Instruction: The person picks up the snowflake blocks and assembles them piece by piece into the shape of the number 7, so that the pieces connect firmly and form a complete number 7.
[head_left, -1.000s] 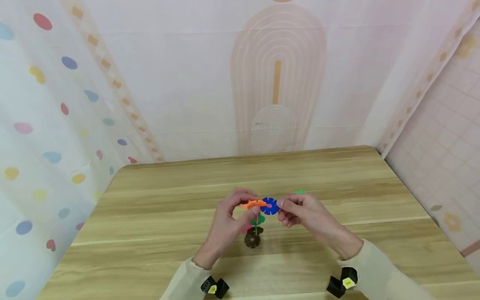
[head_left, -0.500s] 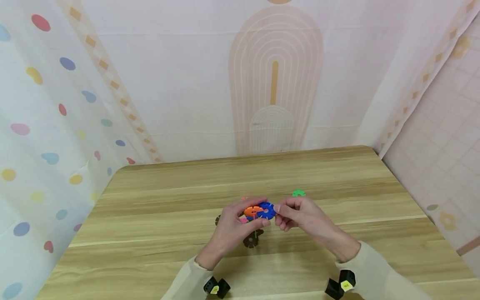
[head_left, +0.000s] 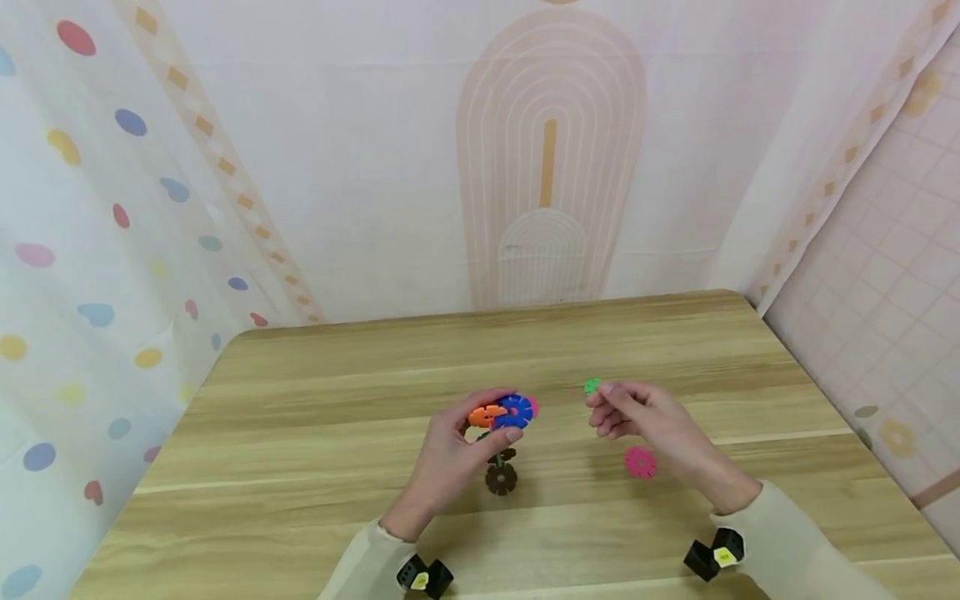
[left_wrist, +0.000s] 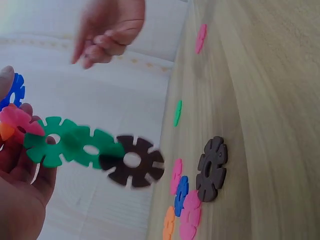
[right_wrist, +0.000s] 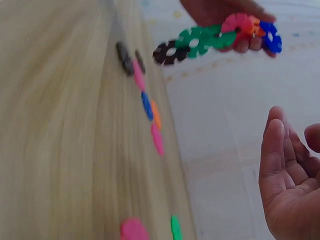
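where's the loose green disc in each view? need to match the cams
Head: green disc on the table, just left of the right hand's fingertips.
Left wrist: green disc, edge-on, mid-frame.
Right wrist: green disc, bottom edge, beside the pink disc.
Shared landmark: the chain held by the left hand.

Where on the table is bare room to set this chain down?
The far half of the table beyond both hands is bare, as is the left side, left of the left hand. Crowded: loose discs around the brown disc, plus the pink disc and green disc by the right hand.
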